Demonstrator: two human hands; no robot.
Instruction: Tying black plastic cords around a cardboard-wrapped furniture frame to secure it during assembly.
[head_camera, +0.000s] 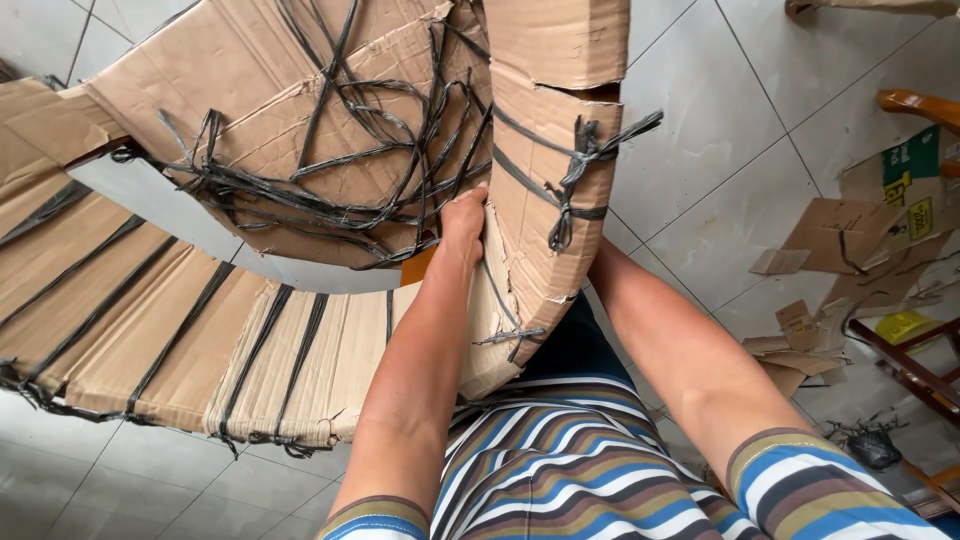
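A large curved object wrapped in brown cardboard (250, 90) and tied with black plastic straps (330, 190) fills the upper left. My left hand (463, 218) has its fingers closed over the edge of a thick curved cardboard-wrapped section (545, 170), bound with a knotted black strap (578, 160). My right forearm (680, 350) reaches up behind that section, which hides my right hand. Another cardboard-wrapped curved band (150, 330) with parallel black straps runs below on the left.
The floor is pale grey tile (720, 150). Torn cardboard scraps (840, 250) and a yellow piece lie at the right, beside wooden furniture parts (915, 100) and a dark wooden frame (915, 375). A clump of black strap (870, 445) lies near it.
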